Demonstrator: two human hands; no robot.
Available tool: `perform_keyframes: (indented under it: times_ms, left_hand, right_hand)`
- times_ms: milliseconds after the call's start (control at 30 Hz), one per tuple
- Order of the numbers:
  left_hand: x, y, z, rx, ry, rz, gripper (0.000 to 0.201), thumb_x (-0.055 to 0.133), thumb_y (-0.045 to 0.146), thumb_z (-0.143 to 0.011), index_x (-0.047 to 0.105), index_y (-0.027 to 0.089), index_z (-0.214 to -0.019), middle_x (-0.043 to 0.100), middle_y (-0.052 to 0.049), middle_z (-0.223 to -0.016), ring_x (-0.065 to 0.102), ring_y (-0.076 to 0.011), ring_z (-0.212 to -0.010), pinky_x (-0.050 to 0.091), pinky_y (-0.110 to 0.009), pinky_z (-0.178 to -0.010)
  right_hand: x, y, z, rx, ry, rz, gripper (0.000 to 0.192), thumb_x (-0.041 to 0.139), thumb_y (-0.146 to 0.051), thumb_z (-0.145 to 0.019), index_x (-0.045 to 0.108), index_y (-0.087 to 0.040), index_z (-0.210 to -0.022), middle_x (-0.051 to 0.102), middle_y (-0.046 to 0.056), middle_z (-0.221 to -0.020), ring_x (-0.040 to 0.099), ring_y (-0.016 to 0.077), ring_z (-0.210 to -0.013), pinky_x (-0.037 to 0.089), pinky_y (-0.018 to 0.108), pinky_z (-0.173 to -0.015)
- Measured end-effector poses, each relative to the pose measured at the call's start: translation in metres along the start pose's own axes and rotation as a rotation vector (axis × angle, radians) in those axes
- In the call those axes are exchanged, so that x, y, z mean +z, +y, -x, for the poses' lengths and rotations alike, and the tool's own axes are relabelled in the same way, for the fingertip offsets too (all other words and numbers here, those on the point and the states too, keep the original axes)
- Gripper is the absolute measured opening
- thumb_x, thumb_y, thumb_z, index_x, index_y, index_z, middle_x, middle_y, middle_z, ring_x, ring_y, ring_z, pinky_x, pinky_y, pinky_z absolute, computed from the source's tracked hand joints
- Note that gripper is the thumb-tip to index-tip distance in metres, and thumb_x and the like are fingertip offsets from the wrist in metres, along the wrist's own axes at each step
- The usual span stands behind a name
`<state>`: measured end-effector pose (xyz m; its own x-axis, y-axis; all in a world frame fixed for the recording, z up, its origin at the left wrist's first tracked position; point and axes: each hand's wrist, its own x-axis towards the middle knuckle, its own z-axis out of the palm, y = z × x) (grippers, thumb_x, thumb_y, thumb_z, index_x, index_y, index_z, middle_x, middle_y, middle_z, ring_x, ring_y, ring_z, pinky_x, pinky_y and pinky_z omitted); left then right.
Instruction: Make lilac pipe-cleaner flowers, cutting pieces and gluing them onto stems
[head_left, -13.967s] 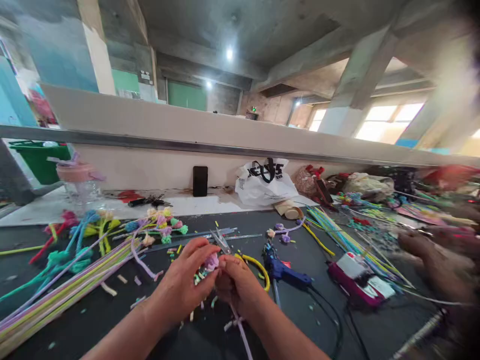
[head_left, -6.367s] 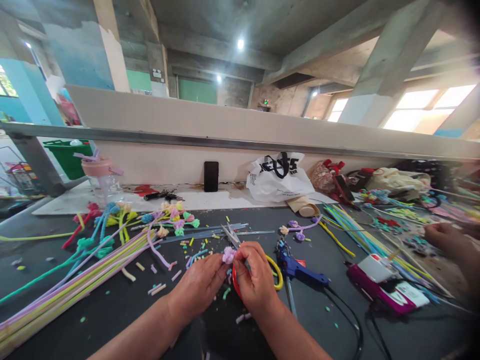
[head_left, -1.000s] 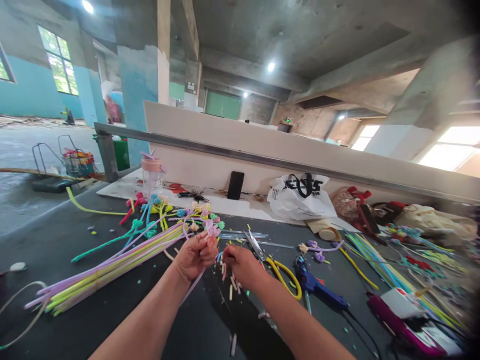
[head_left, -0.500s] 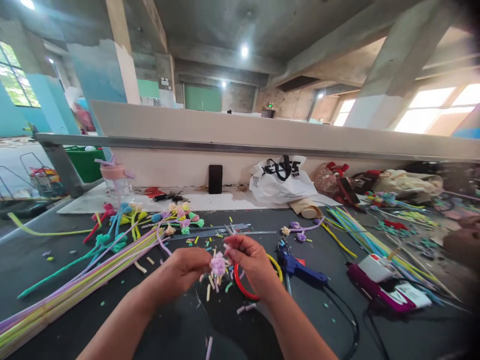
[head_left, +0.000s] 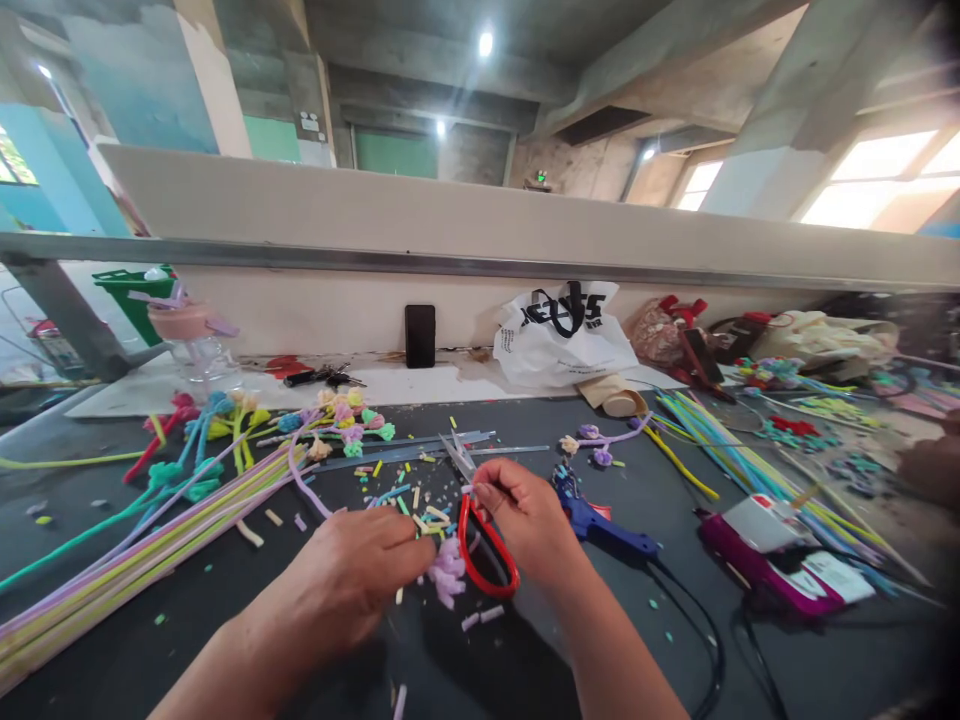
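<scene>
Black table [head_left: 187, 620], purple flower [head_left: 448, 575] at left fingers [head_left: 416, 555]

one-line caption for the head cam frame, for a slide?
Left hand pinches a lilac pipe-cleaner flower while right hand grips red-handled scissors over a black table strewn with trimmings.

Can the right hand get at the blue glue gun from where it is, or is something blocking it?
Probably yes. The blue glue gun lies uncovered on the dark table, just beside the right hand, with nothing between them. But that hand is on the red-handled scissors, so it would likely have to let go first.
</scene>
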<state>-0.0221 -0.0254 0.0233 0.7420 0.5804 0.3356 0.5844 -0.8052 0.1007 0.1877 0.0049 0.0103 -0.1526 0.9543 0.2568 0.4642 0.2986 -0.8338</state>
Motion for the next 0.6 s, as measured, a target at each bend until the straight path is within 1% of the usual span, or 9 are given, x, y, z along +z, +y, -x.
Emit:
perform_keyframes:
  times_ms: [67, 133, 200, 267, 333, 400, 467, 533, 600]
  left_hand:
    - [0.005, -0.005, 0.002, -0.015, 0.014, 0.021, 0.022, 0.037, 0.006, -0.073, 0.053, 0.020, -0.081, 0.053, -0.002, -0.067, 0.047, -0.0151, -0.063, 0.028, -0.025, -0.054]
    - [0.012, -0.011, 0.005, -0.051, 0.045, 0.063, 0.024, 0.037, 0.007, -0.074, 0.053, 0.021, -0.084, 0.054, -0.002, -0.070, 0.049, -0.0151, -0.066, 0.031, -0.024, -0.057]
    - [0.019, -0.014, 0.007, -0.092, 0.087, 0.105, 0.025, 0.037, 0.008, -0.074, 0.054, 0.021, -0.086, 0.055, -0.002, -0.073, 0.051, -0.0148, -0.069, 0.034, -0.023, -0.059]
    - [0.025, -0.016, 0.008, -0.122, 0.125, 0.124, 0.026, 0.037, 0.008, -0.075, 0.055, 0.021, -0.087, 0.056, -0.002, -0.075, 0.051, -0.0145, -0.070, 0.035, -0.022, -0.061]
    - [0.028, -0.017, 0.009, -0.136, 0.147, 0.118, 0.025, 0.036, 0.009, -0.076, 0.055, 0.021, -0.088, 0.056, -0.002, -0.076, 0.051, -0.0146, -0.071, 0.035, -0.022, -0.062]
    - [0.028, -0.017, 0.009, -0.143, 0.160, 0.097, 0.024, 0.036, 0.011, -0.078, 0.056, 0.020, -0.089, 0.056, -0.002, -0.075, 0.051, -0.0147, -0.070, 0.036, -0.023, -0.062]
    - [0.027, -0.017, 0.009, -0.135, 0.166, 0.069, 0.023, 0.036, 0.012, -0.079, 0.056, 0.020, -0.089, 0.055, -0.002, -0.075, 0.051, -0.0148, -0.070, 0.035, -0.023, -0.061]
    - [0.025, -0.016, 0.009, -0.114, 0.178, 0.032, 0.025, 0.036, 0.010, -0.079, 0.056, 0.020, -0.089, 0.056, -0.003, -0.077, 0.051, -0.0153, -0.072, 0.035, -0.024, -0.063]
    - [0.023, -0.013, 0.008, -0.078, 0.197, 0.004, 0.026, 0.036, 0.008, -0.078, 0.055, 0.020, -0.089, 0.057, -0.003, -0.078, 0.051, -0.0161, -0.074, 0.035, -0.025, -0.064]
  right_hand:
    - [0.004, 0.001, 0.000, -0.051, -0.079, 0.168, 0.014, 0.047, -0.021, -0.079, 0.057, -0.018, -0.070, 0.056, -0.002, -0.061, 0.050, 0.0116, -0.059, 0.035, 0.021, -0.055]
    - [0.010, 0.001, 0.002, -0.135, -0.214, 0.307, 0.015, 0.048, -0.019, -0.078, 0.059, -0.019, -0.068, 0.059, -0.001, -0.064, 0.051, 0.0119, -0.061, 0.035, 0.021, -0.057]
    - [0.016, 0.003, 0.005, -0.258, -0.364, 0.366, 0.014, 0.049, -0.015, -0.077, 0.061, -0.019, -0.070, 0.062, 0.000, -0.069, 0.053, 0.0123, -0.067, 0.036, 0.020, -0.060]
    - [0.020, 0.004, 0.006, -0.371, -0.442, 0.363, 0.016, 0.049, -0.009, -0.074, 0.062, -0.019, -0.074, 0.064, 0.001, -0.078, 0.055, 0.0134, -0.077, 0.038, 0.021, -0.068]
    - [0.018, 0.003, 0.006, -0.369, -0.392, 0.328, 0.019, 0.050, -0.007, -0.072, 0.063, -0.019, -0.078, 0.065, 0.002, -0.083, 0.057, 0.0141, -0.081, 0.039, 0.022, -0.073]
    - [0.009, -0.002, 0.006, -0.264, -0.221, 0.288, 0.021, 0.049, -0.009, -0.074, 0.063, -0.020, -0.085, 0.065, 0.001, -0.082, 0.058, 0.0140, -0.078, 0.042, 0.023, -0.072]
    - [-0.010, -0.008, 0.008, -0.174, -0.014, 0.289, 0.027, 0.045, -0.010, -0.076, 0.060, -0.021, -0.095, 0.065, 0.002, -0.086, 0.058, 0.0140, -0.079, 0.043, 0.024, -0.074]
    - [-0.035, -0.008, 0.012, -0.147, 0.095, 0.412, 0.039, 0.041, -0.005, -0.073, 0.055, -0.020, -0.106, 0.063, 0.004, -0.095, 0.056, 0.0150, -0.089, 0.040, 0.026, -0.081]
    - [-0.060, 0.002, 0.018, -0.042, 0.097, 0.662, 0.049, 0.041, -0.002, -0.067, 0.052, -0.019, -0.111, 0.059, 0.006, -0.108, 0.051, 0.0191, -0.101, 0.035, 0.032, -0.088]
